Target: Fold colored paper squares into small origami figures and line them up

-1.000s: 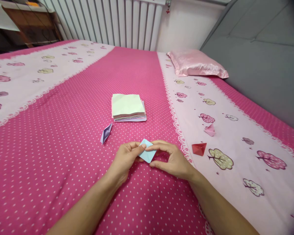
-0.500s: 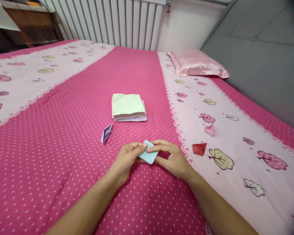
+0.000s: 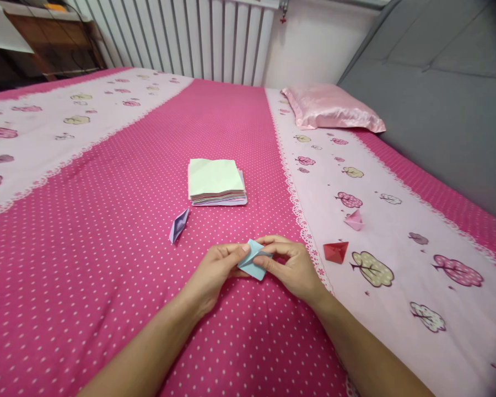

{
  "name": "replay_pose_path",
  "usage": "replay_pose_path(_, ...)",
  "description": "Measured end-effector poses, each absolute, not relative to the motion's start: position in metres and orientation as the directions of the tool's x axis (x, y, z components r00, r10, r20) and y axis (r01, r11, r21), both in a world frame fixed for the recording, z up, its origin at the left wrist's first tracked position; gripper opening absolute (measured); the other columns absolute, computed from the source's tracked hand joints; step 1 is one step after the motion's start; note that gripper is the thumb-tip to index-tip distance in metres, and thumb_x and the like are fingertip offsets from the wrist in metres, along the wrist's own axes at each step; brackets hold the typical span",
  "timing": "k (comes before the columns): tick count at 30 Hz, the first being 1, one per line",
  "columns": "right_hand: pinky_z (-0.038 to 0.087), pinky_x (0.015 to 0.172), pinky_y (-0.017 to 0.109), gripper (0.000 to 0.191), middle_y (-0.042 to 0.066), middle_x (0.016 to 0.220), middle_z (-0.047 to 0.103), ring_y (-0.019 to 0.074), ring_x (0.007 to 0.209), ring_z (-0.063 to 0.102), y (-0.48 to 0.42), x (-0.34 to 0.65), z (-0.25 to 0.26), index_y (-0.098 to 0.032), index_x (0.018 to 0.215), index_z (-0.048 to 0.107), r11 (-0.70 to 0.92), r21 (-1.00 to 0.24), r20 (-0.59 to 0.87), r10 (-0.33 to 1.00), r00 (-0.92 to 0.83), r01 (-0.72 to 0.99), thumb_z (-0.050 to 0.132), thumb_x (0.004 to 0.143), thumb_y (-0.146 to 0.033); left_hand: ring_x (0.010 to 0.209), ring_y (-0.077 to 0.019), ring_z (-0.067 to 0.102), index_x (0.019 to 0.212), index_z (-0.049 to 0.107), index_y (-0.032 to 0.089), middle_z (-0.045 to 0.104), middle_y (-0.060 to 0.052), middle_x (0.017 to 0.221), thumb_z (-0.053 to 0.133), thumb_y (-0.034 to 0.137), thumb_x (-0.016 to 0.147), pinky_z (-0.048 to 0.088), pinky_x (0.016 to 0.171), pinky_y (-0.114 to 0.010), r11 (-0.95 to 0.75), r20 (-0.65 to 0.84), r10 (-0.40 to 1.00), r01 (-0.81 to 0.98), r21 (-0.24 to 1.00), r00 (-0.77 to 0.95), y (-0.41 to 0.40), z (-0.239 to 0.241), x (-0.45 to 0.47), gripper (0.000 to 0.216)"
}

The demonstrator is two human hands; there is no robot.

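Note:
A small folded light-blue paper [image 3: 253, 263] is held just above the pink dotted bedspread [image 3: 119, 220], pinched from both sides. My left hand [image 3: 215, 271] grips its left edge with thumb and fingers closed. My right hand [image 3: 290, 267] closes on its right side, fingers curled over the top fold. Beyond the hands lies a stack of square coloured papers [image 3: 216, 181] with a pale green sheet on top.
A folded purple paper piece [image 3: 178, 225] lies left of the hands. A red folded piece [image 3: 335, 251] and a pink one [image 3: 354, 220] sit to the right on the tree-print strip. A pink satin pillow [image 3: 330, 107] lies by the grey headboard [image 3: 438, 99]. A radiator [image 3: 198, 33] stands behind.
My right hand's fingers have curled further over the blue paper, which now shows a narrower, more folded shape. Both hands stay in the same spot.

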State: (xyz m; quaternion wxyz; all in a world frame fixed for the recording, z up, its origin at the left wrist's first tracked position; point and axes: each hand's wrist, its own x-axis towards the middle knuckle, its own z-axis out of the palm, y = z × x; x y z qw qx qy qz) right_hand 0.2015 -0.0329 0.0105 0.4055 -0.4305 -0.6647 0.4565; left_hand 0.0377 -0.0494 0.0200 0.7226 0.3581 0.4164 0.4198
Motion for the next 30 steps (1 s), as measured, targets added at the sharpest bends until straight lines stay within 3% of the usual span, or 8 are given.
replay_pose_path(5, 0.049, 0.077, 0.035, 0.01, 0.005, 0.091, 0.067, 0.0204, 0.087, 0.063, -0.0339, 0.2022, 0.0129, -0.023, 0.073, 0.073, 0.191, -0.954, 0.129, 0.957, -0.259, 0.229, 0.069, 0.072, -0.032, 0.073, -0.0139, 0.063, 0.096, 0.07, 0.014, 0.071, -0.007, 0.082, 0.072, 0.029, 0.069, 0.045, 0.076, -0.025, 0.356, -0.239, 0.894, -0.276, 0.893, 0.379, -0.0514, 0.0214, 0.0383, 0.03)
replay_pose_path(13, 0.05, 0.074, 0.032, 0.012, 0.005, 0.09, 0.068, 0.0198, 0.085, 0.063, -0.0338, 0.2028, 0.0129, -0.021, 0.074, 0.072, 0.194, -0.953, 0.131, 0.957, -0.26, 0.233, 0.067, 0.074, -0.032, 0.074, -0.0156, 0.063, 0.104, 0.068, 0.013, 0.071, -0.009, 0.085, 0.07, 0.029, 0.071, 0.045, 0.075, -0.027, 0.343, -0.241, 0.889, -0.216, 0.914, 0.388, -0.0508, 0.0201, 0.0404, 0.036)
replay_pose_path(17, 0.049, 0.074, 0.032, 0.014, 0.006, 0.09, 0.069, 0.0197, 0.084, 0.063, -0.0339, 0.2021, 0.0108, -0.019, 0.076, 0.068, 0.191, -0.959, 0.144, 0.965, -0.221, 0.21, 0.064, 0.077, -0.032, 0.072, -0.0141, 0.062, 0.1, 0.069, 0.013, 0.071, -0.008, 0.085, 0.067, 0.028, 0.075, 0.044, 0.074, -0.026, 0.331, -0.231, 0.899, -0.233, 0.914, 0.371, -0.0511, 0.0219, 0.04, 0.03)
replay_pose_path(23, 0.048, 0.058, 0.026, 0.016, 0.001, 0.073, 0.064, 0.0137, 0.063, 0.059, -0.0369, 0.1992, 0.0071, -0.019, 0.074, 0.059, 0.169, -0.962, 0.159, 0.985, -0.064, 0.214, 0.068, 0.073, -0.032, 0.067, -0.0139, 0.06, 0.089, 0.072, 0.012, 0.07, -0.008, 0.075, 0.067, 0.031, 0.074, 0.043, 0.07, -0.025, 0.335, -0.245, 0.909, -0.24, 0.911, 0.338, -0.0512, 0.0238, 0.0405, 0.025)
replay_pose_path(30, 0.048, 0.056, 0.023, 0.02, -0.003, 0.068, 0.057, 0.0113, 0.059, 0.056, -0.0381, 0.1961, 0.007, -0.021, 0.075, 0.054, 0.116, -0.992, 0.114, 0.993, -0.037, 0.056, 0.071, 0.07, -0.03, 0.062, -0.0113, 0.058, 0.085, 0.073, 0.013, 0.069, -0.006, 0.069, 0.064, 0.029, 0.077, 0.043, 0.067, -0.022, 0.343, -0.248, 0.909, -0.266, 0.901, 0.335, -0.0503, 0.0215, 0.0404, 0.02)
